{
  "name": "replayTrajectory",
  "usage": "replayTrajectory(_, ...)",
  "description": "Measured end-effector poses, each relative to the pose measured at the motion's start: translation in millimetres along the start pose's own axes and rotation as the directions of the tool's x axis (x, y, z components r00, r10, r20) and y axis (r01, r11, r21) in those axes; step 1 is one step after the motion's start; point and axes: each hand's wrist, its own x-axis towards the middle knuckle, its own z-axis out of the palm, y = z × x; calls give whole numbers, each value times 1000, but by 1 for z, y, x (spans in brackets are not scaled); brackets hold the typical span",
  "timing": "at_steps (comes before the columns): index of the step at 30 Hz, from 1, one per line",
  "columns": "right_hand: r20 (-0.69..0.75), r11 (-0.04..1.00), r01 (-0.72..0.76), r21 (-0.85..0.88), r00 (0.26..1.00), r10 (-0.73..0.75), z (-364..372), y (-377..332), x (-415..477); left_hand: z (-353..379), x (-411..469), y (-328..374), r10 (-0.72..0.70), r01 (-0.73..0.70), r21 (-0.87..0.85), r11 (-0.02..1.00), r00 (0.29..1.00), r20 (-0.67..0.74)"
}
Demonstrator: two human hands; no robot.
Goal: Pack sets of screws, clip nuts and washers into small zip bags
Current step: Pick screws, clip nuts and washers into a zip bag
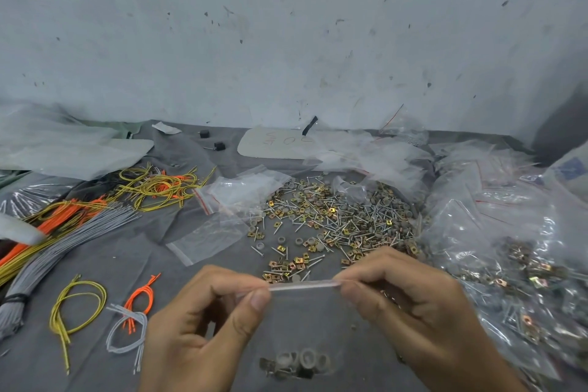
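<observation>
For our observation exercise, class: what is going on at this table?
A person is packing hardware. The left grip and right grip pinch the two ends of the seal strip of a small zip bag. Washers and some metal parts lie in its bottom. Beyond lies the loose pile of parts; filled bags heap on the right.

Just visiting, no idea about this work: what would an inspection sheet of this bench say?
Surface: wrinkled grey cloth.
Job's things: zip bag held up, washers at its bottom; loose pile of screws, clip nuts and washers behind; empty bags left of pile; filled bags at right.
Clutter: written card, plastic sheets by the wall.
Hands: left hand and right hand pinch the bag's zip strip at its ends.
Cables: grey wire bundle, orange and yellow wires at left.
Surroundings: stained pale wall.
</observation>
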Motion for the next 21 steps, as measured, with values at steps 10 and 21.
replayTrajectory(10,87,992,80,-100,994,-71,8,4,1,-4,7,11,45,-161,378,912,954,297)
replayTrajectory(21,99,996,73,-50,993,-68,8,5,-11,13,13,14,77,-179,279,943,937,341)
